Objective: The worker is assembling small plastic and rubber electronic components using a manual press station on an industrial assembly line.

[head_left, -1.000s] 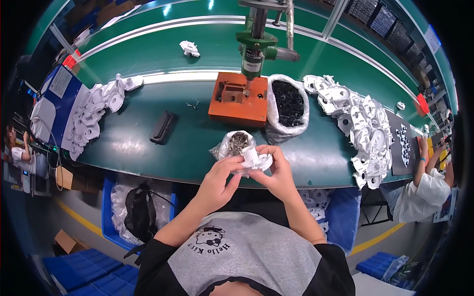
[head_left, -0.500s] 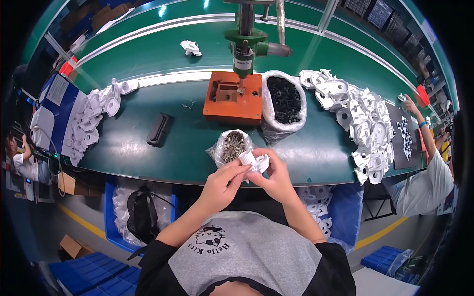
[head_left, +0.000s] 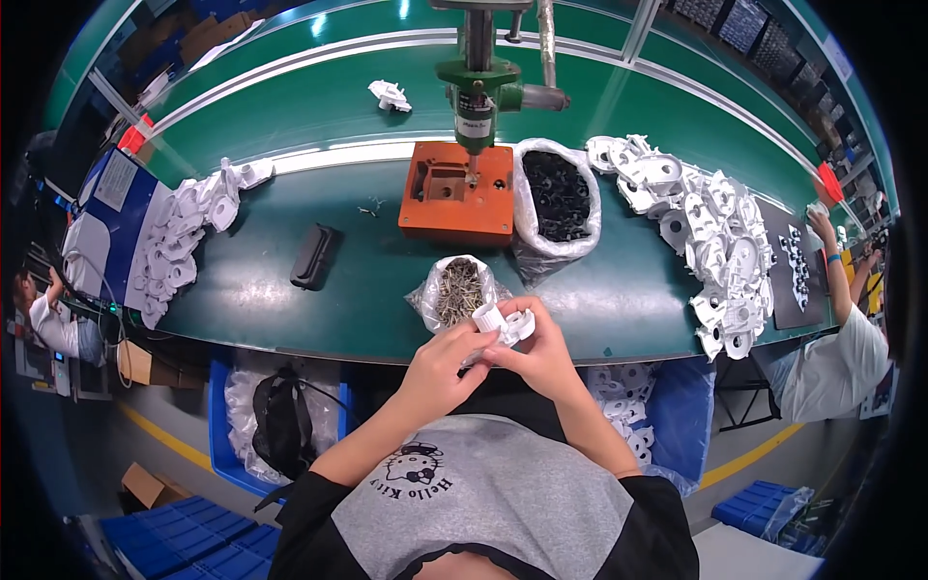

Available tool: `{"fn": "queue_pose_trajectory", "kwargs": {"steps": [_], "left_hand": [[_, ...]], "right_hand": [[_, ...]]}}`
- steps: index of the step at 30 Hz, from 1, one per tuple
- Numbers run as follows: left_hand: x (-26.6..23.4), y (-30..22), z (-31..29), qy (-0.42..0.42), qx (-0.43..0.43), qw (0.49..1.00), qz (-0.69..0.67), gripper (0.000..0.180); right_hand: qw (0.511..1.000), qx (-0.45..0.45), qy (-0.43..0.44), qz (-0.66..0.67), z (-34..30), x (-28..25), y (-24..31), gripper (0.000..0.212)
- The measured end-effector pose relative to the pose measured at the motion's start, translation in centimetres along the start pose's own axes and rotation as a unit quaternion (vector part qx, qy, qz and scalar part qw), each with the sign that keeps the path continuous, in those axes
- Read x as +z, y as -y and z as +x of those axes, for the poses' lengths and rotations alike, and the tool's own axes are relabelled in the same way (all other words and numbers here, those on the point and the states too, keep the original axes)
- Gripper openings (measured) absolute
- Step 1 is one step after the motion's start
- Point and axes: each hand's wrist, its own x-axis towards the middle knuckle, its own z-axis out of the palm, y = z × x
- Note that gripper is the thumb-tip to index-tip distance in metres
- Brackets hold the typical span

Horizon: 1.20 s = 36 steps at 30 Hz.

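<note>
Feed check: both hands are on one white molded plastic housing [head_left: 512, 331], held over the front edge of the dark green worktable [head_left: 251, 290], just nearer me than a clear bag of metal fasteners [head_left: 459, 290]. Left hand [head_left: 440, 375] has a narrow grip at the collar end; right hand [head_left: 543, 360] has thumb and fingers curled round the other end. Fingers cover part of the housing, so I can't tell exactly where each tip bears. Beyond the bag I've got an orange fixture block [head_left: 464, 208] with a recessed pocket, green bench press [head_left: 476, 72] standing over it. Bag of black plastic parts [head_left: 558, 193] sits just right of the block. More white housings are heaped at right [head_left: 720, 251] and left [head_left: 179, 237]. Black oblong case [head_left: 316, 256] lies left of the fasteners. Far right, a co-worker's arm [head_left: 836, 280] reaches past a black mat [head_left: 795, 304] with small parts on it.
</note>
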Motion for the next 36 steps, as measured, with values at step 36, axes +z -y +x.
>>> {"fn": "queue_pose_trajectory", "kwargs": {"steps": [36], "left_hand": [[-6.4,13.3,16.5,0.007,0.169,0.921,0.351,0.014]], "right_hand": [[0.803,-0.259,-0.257,-0.471,11.3,-10.7,-4.5,0.011]]}}
